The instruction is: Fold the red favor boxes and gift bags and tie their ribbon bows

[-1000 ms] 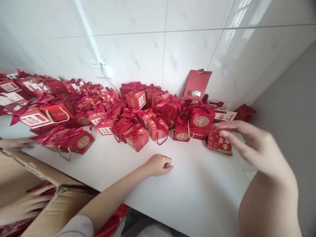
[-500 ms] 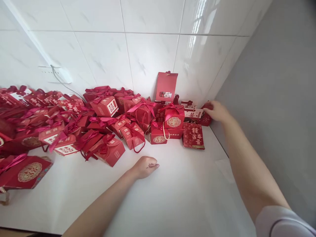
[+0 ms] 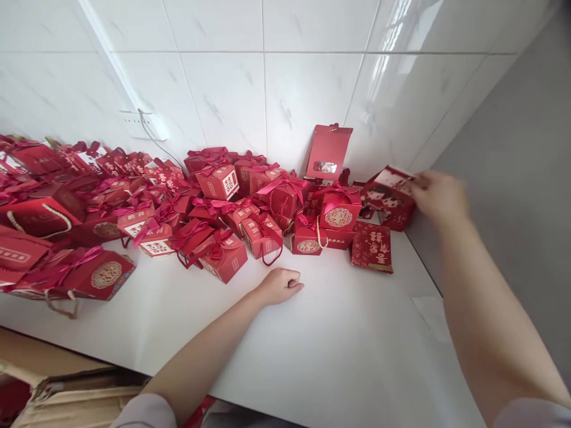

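Observation:
My right hand (image 3: 439, 196) pinches the top edge of a red-and-white printed gift box (image 3: 387, 193), tilted, in the corner by the grey panel. Below it a flat dark-red gift packet (image 3: 372, 246) with gold lettering lies on the white table (image 3: 348, 339). My left hand (image 3: 280, 286) rests on the table as a loose fist, with nothing visible in it. Beyond that fist stand a small red box (image 3: 307, 239) with a rope handle and another ribboned red box (image 3: 341, 208) with a round gold emblem.
Many red gift boxes with pink ribbons (image 3: 218, 255) crowd the table's left and back. A red card-like bag (image 3: 330, 151) leans on the tiled wall (image 3: 307, 89). The grey panel (image 3: 504, 154) bounds the right side. A cardboard box (image 3: 84, 398) sits below the front edge.
My right hand has lifted and tilted the red-and-white gift box out from the corner. My left fist stays on the table. The view has shifted left and lower, showing the cardboard box.

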A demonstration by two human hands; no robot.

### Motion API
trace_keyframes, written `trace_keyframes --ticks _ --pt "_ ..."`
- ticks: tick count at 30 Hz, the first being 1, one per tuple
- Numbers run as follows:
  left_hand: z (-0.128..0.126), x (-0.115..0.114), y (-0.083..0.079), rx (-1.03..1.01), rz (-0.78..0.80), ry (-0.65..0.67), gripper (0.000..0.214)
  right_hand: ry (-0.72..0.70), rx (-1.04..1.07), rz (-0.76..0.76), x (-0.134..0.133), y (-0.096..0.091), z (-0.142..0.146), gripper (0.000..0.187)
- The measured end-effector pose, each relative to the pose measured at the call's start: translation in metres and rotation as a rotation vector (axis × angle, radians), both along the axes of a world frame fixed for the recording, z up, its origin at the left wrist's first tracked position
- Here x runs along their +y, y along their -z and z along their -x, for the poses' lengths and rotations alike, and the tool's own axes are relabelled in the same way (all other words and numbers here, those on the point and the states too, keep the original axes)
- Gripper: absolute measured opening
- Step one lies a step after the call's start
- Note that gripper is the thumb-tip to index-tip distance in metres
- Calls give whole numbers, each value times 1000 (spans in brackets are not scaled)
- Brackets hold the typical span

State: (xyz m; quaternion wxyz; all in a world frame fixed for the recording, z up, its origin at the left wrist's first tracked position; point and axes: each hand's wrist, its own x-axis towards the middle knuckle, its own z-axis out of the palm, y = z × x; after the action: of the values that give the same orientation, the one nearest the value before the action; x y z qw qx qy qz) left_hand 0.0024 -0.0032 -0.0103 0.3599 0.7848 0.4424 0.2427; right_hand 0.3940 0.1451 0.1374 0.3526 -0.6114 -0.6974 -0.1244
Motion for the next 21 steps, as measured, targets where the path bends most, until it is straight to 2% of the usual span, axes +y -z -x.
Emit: trace_keyframes --ticks 1,2,5,6,8,11,12,14,16,21 --pt "1 -1 0 -14 -5 -6 39 132 61 -80 -18 -12 6 30" --pt "3 -1 -1 -31 -9 -13 38 200 106 -160 -40 -23 14 28" --pt "14 0 -7 -97 -22 -48 35 142 124 -420 -108 -43 47 21" --pt "19 2 -10 -126 -33 -61 38 108 138 -438 -128 -46 59 19" --pt "29 6 -16 -186 -63 -74 47 -32 169 -271 -157 -43 81 17" --pt "38 11 -23 -282 -78 3 70 -418 115 234 -174 -25 113 14" --pt "38 11 -25 -322 -68 47 76 -532 82 341 -174 -18 123 14" --pt "36 9 -28 -412 -23 128 82 -659 18 413 -171 -4 142 16" --pt "32 5 -30 -458 20 157 80 -751 -1 410 -170 5 158 16" --pt "23 -5 -31 -372 -11 64 53 -767 22 357 -179 14 176 18"
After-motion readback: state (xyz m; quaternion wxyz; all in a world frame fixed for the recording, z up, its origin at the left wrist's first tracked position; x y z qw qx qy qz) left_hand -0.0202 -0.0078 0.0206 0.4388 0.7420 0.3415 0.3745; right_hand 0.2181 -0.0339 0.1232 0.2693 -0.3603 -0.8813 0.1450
